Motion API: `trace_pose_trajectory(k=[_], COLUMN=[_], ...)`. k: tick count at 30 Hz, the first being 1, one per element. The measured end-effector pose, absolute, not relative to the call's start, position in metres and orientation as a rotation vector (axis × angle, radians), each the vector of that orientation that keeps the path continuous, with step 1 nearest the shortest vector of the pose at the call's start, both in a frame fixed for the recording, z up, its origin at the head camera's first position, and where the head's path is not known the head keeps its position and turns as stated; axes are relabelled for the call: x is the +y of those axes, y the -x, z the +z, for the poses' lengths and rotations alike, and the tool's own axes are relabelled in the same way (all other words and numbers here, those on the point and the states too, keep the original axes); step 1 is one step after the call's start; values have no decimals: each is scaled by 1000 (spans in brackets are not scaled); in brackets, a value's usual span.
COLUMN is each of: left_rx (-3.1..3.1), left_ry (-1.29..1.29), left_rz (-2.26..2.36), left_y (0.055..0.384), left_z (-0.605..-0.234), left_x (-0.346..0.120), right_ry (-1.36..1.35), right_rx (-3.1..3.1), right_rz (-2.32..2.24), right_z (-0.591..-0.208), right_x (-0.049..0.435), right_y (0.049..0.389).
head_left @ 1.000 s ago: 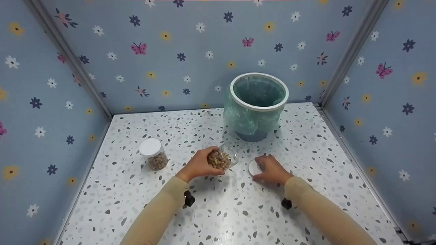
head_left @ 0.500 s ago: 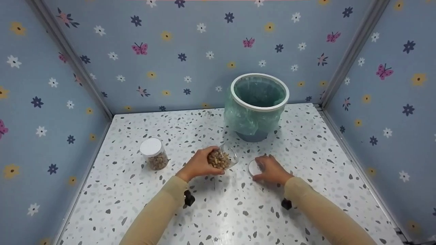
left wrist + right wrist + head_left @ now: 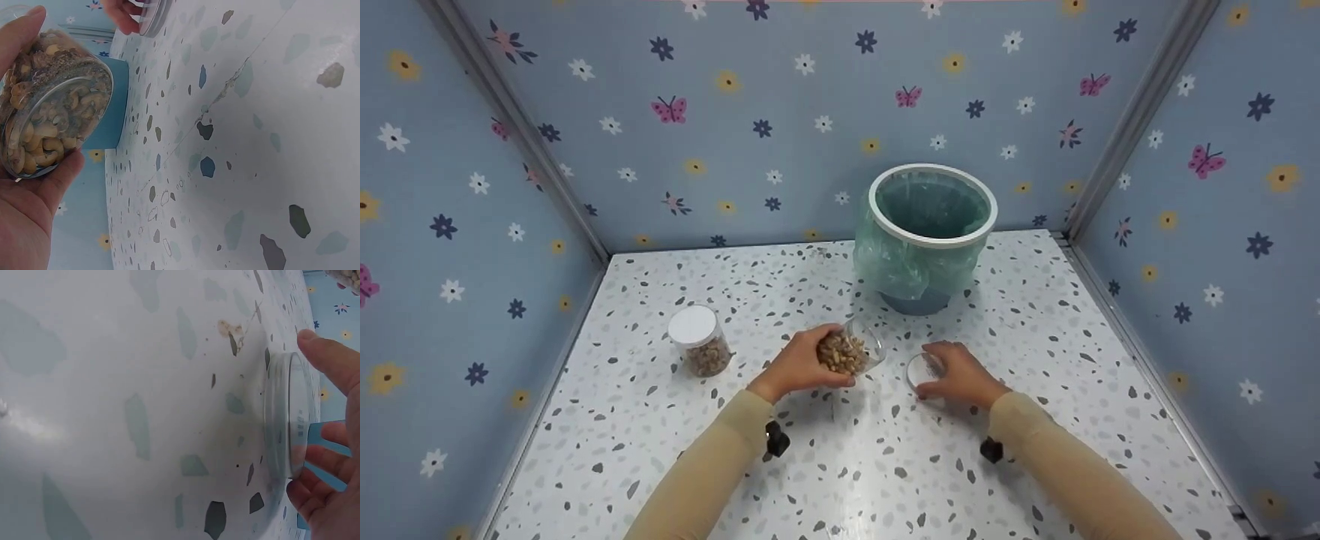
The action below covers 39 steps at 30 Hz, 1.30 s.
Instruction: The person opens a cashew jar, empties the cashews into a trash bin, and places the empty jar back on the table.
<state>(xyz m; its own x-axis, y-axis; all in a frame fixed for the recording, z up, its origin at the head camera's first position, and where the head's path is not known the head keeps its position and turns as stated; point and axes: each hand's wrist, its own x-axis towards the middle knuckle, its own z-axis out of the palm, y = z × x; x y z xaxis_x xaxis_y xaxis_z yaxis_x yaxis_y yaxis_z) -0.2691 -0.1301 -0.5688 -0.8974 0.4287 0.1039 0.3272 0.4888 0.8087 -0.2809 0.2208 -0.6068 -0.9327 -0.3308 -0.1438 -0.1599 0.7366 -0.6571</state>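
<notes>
My left hand point(image 3: 799, 365) grips a clear jar point(image 3: 844, 354) of cashew-like nuts, tilted with its wide mouth toward the right. In the left wrist view, thumb and fingers span the jar point(image 3: 56, 112) and the nuts lie heaped against its wall. A round, see-through lid point(image 3: 917, 373) lies flat on the speckled table point(image 3: 877, 480), right of the jar. Over its right side reaches my right hand point(image 3: 960, 377); the right wrist view has the thumb raised apart from the lid point(image 3: 284, 416), with the other fingers close by its far edge.
A second jar point(image 3: 709, 356) with a white lid, part filled with nuts, stands at the left. Behind the hands is a bin point(image 3: 915, 303) with a green liner and white rim. Flowered walls point(image 3: 780, 90) close off the back and both sides.
The right hand has shifted slightly right and its fingers have loosened from the lid, showing more of it. The left hand and its jar stay put.
</notes>
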Motion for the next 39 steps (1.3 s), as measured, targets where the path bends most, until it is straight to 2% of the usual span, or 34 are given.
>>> trace_pose_trajectory(k=[13,39], left_rx=[2614,2608], left_ry=[-645,-628], left_rz=[1370,1368], left_y=[269,271], left_z=[-569,-565], left_x=[-131,-129], right_ry=[436,283], right_rx=[2727,2846], right_rz=[-1163,-1308], right_z=[-590,-556], right_x=[237,266], right_y=[288,300])
